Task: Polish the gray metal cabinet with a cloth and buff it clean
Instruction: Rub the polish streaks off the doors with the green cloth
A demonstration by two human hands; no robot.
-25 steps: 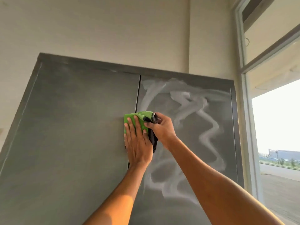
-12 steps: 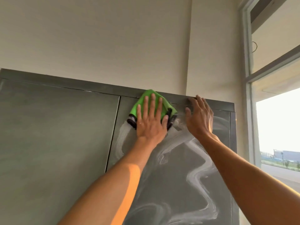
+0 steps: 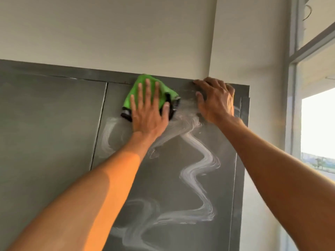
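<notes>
A tall gray metal cabinet [image 3: 50, 134] with two doors fills the lower view. White wavy streaks of polish [image 3: 197, 174] cover its right door. A green cloth with a black edge [image 3: 141, 86] lies flat against the top of the right door. My left hand [image 3: 148, 113] presses on the cloth with straight, spread fingers. My right hand [image 3: 215, 102] rests on the cabinet's top right corner, fingers reaching to the upper edge and holding nothing.
A cream wall [image 3: 126, 33] rises behind the cabinet. A window frame [image 3: 291, 87] with bright glass stands close to the cabinet's right side. The seam between the doors [image 3: 99, 127] runs left of the cloth.
The cloth went from the door seam up to the top of the right door under my left hand. My right hand let go of the cloth and moved to the cabinet's top right corner.
</notes>
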